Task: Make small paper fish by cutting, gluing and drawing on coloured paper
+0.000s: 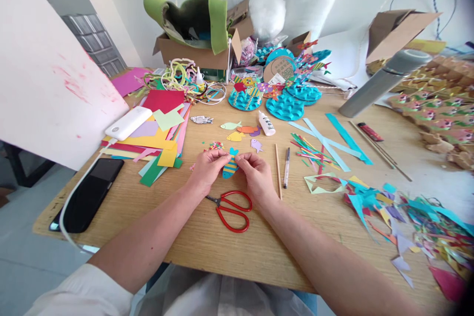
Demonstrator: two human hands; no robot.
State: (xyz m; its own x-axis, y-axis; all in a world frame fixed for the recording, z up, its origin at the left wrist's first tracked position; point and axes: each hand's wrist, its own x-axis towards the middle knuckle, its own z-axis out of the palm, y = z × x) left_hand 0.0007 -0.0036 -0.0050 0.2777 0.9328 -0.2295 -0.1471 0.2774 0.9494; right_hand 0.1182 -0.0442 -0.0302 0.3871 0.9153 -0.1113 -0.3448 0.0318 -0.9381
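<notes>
Between my two hands is a blue paper fish point(230, 168) with yellow stripes, its tail pointing away from me. My left hand point(210, 169) pinches it from the left, and my right hand point(254, 173) pinches its right side near the tail. Red-handled scissors point(235, 211) lie on the table just below, nearer to me. Beyond my hands lie plain paper fish: a green one point(231, 125), an orange one point(246, 129), a yellow one point(235, 136) and a lilac one point(256, 145). A white glue bottle point(266, 124) lies beside them, and small coloured paper bits point(216, 145) are heaped by my left hand.
Coloured paper sheets point(163, 136), a white power bank point(129, 123) and a black phone point(92, 192) are at left. A pen point(287, 168), a wooden stick point(278, 172), paper strips point(322, 140) and scraps point(392, 212) lie right. Blue decorated bases point(284, 107) and a grey flask point(385, 83) stand behind.
</notes>
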